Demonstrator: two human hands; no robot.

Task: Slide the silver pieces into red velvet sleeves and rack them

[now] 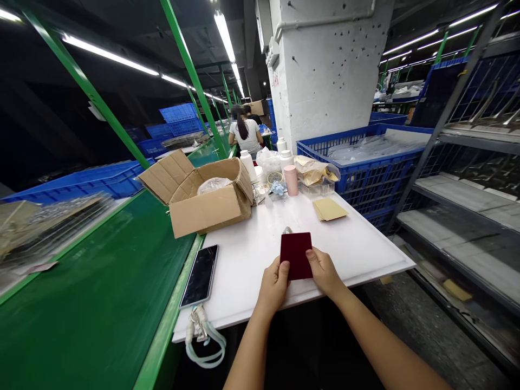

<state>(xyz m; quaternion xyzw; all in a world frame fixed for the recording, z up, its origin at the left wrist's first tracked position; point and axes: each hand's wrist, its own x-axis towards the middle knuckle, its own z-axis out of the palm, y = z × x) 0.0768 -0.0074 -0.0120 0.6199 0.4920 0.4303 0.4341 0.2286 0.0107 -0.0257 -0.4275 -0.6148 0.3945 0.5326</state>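
Note:
Between my two hands is a flat, dark red square (296,252), held above the near part of the white table (252,260); I cannot tell if it is a pad, a box or a booklet. My left hand (275,281) grips its lower left side, thumb on top. The lower right side is in my right hand (325,271), the thumb resting on the face. Fingers of both hands are hidden beneath it. Just behind it a small pale looped thing (287,230) shows in part. Farther back to the right lies a small stack of tan paper pieces (330,209).
Left on the table are a phone (200,275) and an open cardboard box (211,208); a pale hose (207,360) hangs off the edge. Bottles, a pink container (291,180) and bags stand behind. A green conveyor (101,303), blue crate (361,181) and rack (467,197) flank it.

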